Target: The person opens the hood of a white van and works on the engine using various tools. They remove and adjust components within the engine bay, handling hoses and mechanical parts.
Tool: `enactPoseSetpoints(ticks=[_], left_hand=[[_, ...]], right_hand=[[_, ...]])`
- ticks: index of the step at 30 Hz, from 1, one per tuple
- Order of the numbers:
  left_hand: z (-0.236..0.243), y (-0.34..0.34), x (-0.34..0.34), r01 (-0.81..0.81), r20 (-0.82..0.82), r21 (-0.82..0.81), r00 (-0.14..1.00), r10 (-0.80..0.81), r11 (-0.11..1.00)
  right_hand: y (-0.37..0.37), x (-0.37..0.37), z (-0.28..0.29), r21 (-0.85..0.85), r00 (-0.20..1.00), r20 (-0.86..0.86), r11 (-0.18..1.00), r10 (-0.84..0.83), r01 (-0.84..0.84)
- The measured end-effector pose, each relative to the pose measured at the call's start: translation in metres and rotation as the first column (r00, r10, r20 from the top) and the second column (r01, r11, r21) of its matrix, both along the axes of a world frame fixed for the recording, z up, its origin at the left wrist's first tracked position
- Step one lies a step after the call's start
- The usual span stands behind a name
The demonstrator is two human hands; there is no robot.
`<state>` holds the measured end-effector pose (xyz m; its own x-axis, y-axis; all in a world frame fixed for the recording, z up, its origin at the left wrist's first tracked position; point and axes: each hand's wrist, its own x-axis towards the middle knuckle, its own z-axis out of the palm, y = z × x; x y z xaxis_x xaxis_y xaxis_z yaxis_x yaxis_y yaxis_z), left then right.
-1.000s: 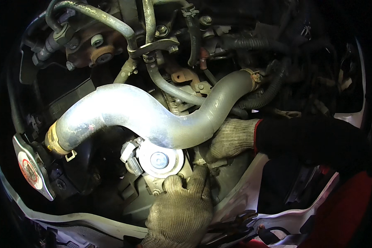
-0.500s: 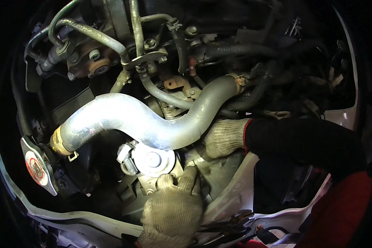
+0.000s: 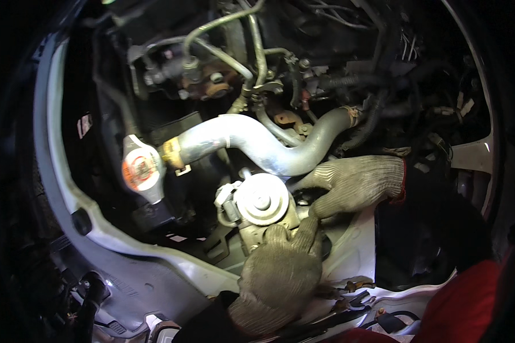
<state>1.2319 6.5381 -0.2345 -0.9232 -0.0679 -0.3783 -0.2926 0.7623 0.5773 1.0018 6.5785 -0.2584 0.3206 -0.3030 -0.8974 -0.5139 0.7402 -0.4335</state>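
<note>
A round silver pump-like housing (image 3: 262,199), with a cap on top and a connector on its side, sits low in the engine bay. Against its front base is my left hand (image 3: 279,281) in a knitted work glove, fingers bent down over the bracket; whatever they grip is hidden. My right hand (image 3: 357,180), gloved too, reaches in from the right beside the housing. Its thumb and forefinger are apart near a small metal part, and the thumb lies close to the left hand's fingertips. Curving just above is a thick grey radiator hose (image 3: 292,160).
A radiator cap (image 3: 142,170) with a red-and-white label stands left of the hose clamp (image 3: 170,152). Metal pipes (image 3: 256,46) cross at the back. The pale body edge (image 3: 171,263) runs along the front left, and pliers-like tools (image 3: 355,300) lie at the front right.
The view has shifted, so the engine parts appear farther right. My right hand has come out from under the hose, showing its thumb and forefinger. My left hand stays at the housing's base.
</note>
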Motion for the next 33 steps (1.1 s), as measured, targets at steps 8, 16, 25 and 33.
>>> enactPoseSetpoints(ticks=[8, 16, 25, 33], left_hand=[[0.014, -0.017, 0.002, -0.101, -0.22, 0.011, 0.97, 0.101, 0.995], [0.029, -0.017, -0.015, -0.183, -0.239, 0.046, 0.953, 0.189, 0.982], [0.055, -0.044, -0.014, -0.25, -0.357, 0.221, 0.879, 0.317, 0.943], [0.074, -0.09, -0.027, -0.114, -0.459, -0.146, 0.888, 0.035, 0.983]], right_hand=[[0.033, 0.026, -0.007, -0.262, 0.912, 0.15, 0.874, -0.382, 0.41], [0.084, 0.059, 0.051, -0.597, 0.764, -0.009, 0.617, -0.645, 0.513], [0.098, 0.132, 0.026, -0.893, 0.556, -0.145, 0.35, -0.819, 0.283], [0.083, 0.121, 0.029, -0.927, 0.32, 0.064, 0.062, -0.945, 0.369]])
